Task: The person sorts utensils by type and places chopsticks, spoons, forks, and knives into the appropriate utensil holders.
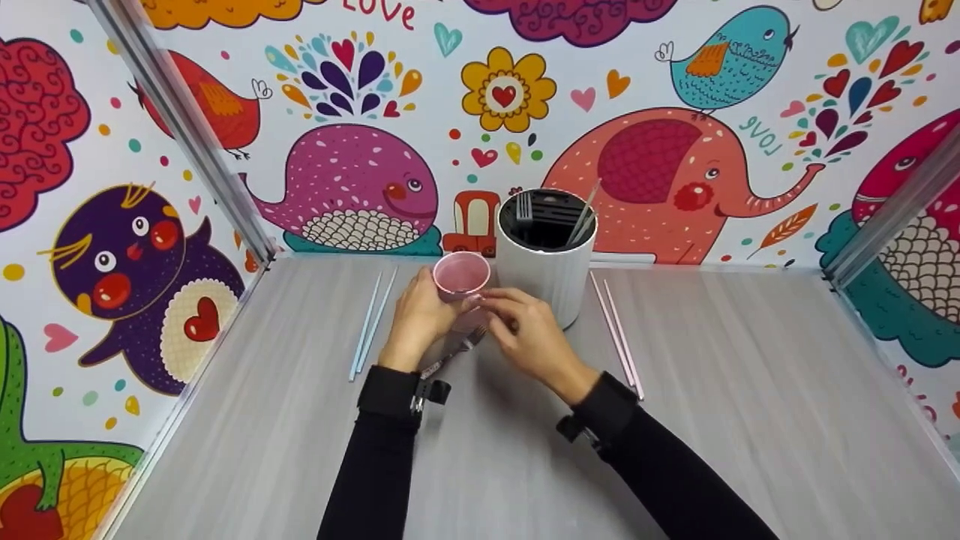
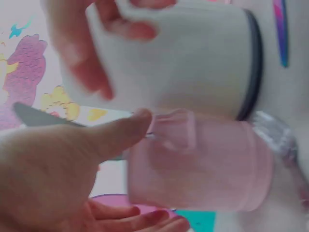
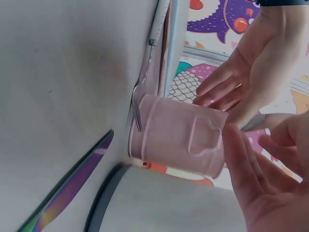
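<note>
A pink mug (image 1: 461, 274) with a squarish handle (image 3: 205, 135) stands upright on the table. My left hand (image 1: 421, 319) holds it from the left, thumb at the rim near the handle and fingers along its far side. A flat silver piece (image 2: 48, 118) shows behind that thumb at the mug's mouth; its kind is unclear. My right hand (image 1: 531, 334) is on the mug's near right side, fingertips by the rim and left thumb, and I see nothing held in it. A fork (image 1: 469, 341) with a patterned handle lies in front of the mug.
A white utensil holder (image 1: 546, 277) with a black top stands right behind the mug, a fork (image 1: 523, 210) and another utensil in it. Blue sticks (image 1: 371, 322) lie left, pink sticks (image 1: 619, 334) right. A rainbow-coloured utensil (image 3: 72, 186) lies near the holder. Printed walls enclose the table.
</note>
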{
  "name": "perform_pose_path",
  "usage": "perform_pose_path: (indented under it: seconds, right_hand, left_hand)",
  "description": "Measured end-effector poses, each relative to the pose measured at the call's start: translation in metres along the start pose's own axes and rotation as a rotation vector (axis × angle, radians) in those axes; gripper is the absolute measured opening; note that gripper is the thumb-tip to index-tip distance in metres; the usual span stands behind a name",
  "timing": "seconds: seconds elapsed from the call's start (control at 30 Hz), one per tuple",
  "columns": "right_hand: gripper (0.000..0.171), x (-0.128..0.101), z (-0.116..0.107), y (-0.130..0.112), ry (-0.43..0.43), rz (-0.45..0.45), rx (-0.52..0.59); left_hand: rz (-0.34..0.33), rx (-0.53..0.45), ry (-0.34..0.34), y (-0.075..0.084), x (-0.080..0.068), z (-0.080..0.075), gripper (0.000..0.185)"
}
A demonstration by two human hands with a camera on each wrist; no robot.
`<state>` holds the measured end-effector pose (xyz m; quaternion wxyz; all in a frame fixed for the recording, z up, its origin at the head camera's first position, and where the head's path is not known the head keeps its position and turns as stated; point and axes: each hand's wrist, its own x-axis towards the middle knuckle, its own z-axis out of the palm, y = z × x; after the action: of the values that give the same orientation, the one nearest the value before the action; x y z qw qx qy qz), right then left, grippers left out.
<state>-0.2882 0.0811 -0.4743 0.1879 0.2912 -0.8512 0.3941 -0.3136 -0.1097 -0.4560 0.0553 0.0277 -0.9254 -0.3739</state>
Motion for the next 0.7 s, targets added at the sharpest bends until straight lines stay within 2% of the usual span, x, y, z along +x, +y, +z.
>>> perform_pose_path:
  seconds: [0.13, 0.33, 0.4, 0.5, 0.7]
  right_hand:
    - [0.019, -0.011, -0.012, 0.005, -0.014, -0.002, 0.006]
    - [0.017, -0.02, -0.029, 0.012, -0.019, 0.012, 0.026]
    - [0.016, -0.023, -0.035, 0.014, -0.02, 0.023, 0.028]
    - [0.016, -0.027, -0.043, 0.018, -0.019, 0.056, 0.015]
    - [0.015, -0.035, -0.062, 0.03, -0.059, 0.128, -0.03]
  left_hand:
    - [0.016, 0.001, -0.015, 0.008, -0.005, -0.016, 0.09]
    - [0.034, 0.02, -0.052, 0.017, -0.015, -0.032, 0.111]
    - [0.047, 0.023, -0.053, 0.021, -0.019, -0.035, 0.112]
    - [0.098, 0.008, -0.035, 0.031, -0.024, -0.036, 0.106]
    - [0.206, -0.033, 0.074, 0.052, -0.033, -0.033, 0.087]
